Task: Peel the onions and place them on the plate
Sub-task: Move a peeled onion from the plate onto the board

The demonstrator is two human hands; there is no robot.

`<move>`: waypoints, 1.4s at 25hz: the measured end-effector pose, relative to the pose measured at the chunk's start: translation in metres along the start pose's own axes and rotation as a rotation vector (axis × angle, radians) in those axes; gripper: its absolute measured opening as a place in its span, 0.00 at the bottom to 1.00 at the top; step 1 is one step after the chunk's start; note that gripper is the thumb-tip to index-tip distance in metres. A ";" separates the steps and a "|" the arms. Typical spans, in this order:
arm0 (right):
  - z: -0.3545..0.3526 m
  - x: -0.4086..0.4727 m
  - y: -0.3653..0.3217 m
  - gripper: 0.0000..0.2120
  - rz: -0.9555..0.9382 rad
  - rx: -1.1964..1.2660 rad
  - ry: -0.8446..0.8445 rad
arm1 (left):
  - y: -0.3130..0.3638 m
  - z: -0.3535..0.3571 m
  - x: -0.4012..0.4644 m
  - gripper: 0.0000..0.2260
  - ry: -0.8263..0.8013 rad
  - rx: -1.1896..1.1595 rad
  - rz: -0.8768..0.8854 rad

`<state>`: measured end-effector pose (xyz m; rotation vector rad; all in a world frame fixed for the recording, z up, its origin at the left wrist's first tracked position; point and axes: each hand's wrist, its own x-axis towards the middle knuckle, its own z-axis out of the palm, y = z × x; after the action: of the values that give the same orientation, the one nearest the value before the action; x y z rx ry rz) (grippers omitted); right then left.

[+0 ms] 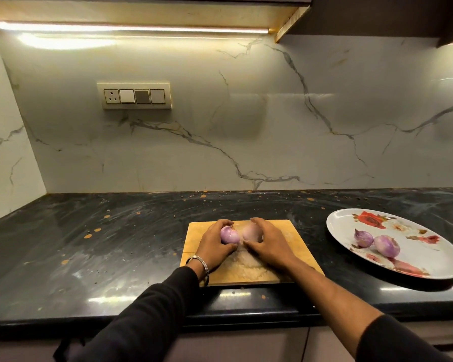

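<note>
- A warm strip light under the cabinet lit the scene from above and behind.
- Its glare bloomed on the marble backsplash just below.
- The dark countertop carried pale streaked reflections, brightest along its front edge.
- The plate cast a soft shadow toward the camera.
- Wide-angle distortion bowed lines at the edges.
- Focus looked slightly soft overall.

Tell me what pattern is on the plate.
The plate is white with red rose prints, seen in the head view.
</note>
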<state>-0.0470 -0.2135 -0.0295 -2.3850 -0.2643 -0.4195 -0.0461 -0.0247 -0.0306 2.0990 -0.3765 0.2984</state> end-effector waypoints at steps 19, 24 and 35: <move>-0.003 0.001 0.000 0.42 0.032 -0.009 -0.106 | -0.002 -0.004 0.006 0.36 -0.056 0.018 -0.039; -0.042 -0.009 0.014 0.38 0.043 -0.024 -0.052 | 0.020 0.003 0.017 0.29 0.068 0.041 0.032; -0.181 -0.055 0.106 0.31 0.228 -0.222 0.136 | 0.134 0.152 0.045 0.26 -0.200 0.041 0.274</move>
<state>-0.1069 -0.4168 0.0152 -2.5513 0.1215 -0.5224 -0.0462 -0.2284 0.0101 2.1240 -0.7857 0.2575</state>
